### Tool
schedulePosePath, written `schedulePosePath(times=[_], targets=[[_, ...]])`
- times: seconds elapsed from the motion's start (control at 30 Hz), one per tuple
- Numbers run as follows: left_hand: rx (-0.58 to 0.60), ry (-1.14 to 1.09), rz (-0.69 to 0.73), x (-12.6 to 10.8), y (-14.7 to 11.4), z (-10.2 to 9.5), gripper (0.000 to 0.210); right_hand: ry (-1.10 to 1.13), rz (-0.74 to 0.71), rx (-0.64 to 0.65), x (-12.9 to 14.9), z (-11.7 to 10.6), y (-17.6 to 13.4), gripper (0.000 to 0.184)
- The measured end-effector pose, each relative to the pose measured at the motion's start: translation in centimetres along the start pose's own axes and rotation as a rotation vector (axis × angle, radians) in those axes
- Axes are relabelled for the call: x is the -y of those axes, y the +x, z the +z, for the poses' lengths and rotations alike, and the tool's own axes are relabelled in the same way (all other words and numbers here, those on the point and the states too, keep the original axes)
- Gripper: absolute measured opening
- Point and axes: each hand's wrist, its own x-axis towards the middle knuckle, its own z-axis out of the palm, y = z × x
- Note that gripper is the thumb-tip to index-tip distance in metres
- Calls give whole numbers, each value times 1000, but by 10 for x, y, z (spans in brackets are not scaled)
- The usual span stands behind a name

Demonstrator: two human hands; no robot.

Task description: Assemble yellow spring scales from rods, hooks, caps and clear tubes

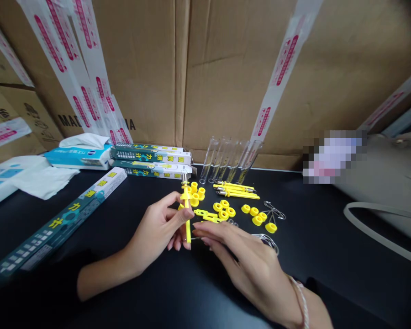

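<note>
My left hand (160, 221) pinches a yellow plastic strip (188, 230) upright between thumb and fingers. A yellow collar and a clear or metal end piece top this strip; which of the two I cannot tell. Low beside it, my right hand (250, 265) has its fingertips closed on a thin metal wire (196, 238) that reaches to the strip's lower end. Most of that wire is hidden by the fingers. Just beyond the hands lie flat yellow pieces (210, 217), yellow rings (223, 210) and flanged yellow caps (194, 199).
Clear tubes (231, 160) stand behind assembled yellow strips (238, 189). To the right are small yellow caps (258, 219) and metal hooks (274, 210). Printed boxes (150, 160), a long box (65, 219) and tissue packs (78, 155) occupy the left. Cardboard (222, 77) rises behind.
</note>
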Motion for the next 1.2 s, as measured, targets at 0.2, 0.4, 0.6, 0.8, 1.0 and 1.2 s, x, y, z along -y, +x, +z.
schedulePosePath(times=[0.2, 0.4, 0.6, 0.8, 1.0, 1.2], targets=[[9, 36, -52, 1, 1, 0, 43, -152, -110, 106, -5, -1, -5, 36], [48, 62, -55, 1, 0, 1, 35, -356, -210, 80, -9, -3, -2, 21], [81, 65, -58, 2, -1, 2, 35, -529, -343, 145, -11, -8, -1, 15], [101, 81, -71, 1, -2, 2, 36, -583, -412, 177, -13, -9, 3, 22], [182, 60, -142, -3, -3, 1, 41, -554, -511, 211, -18, -13, 5, 28], [169, 33, -163, -6, 0, 2, 44, -555, -542, 145, -18, -10, 4, 26]])
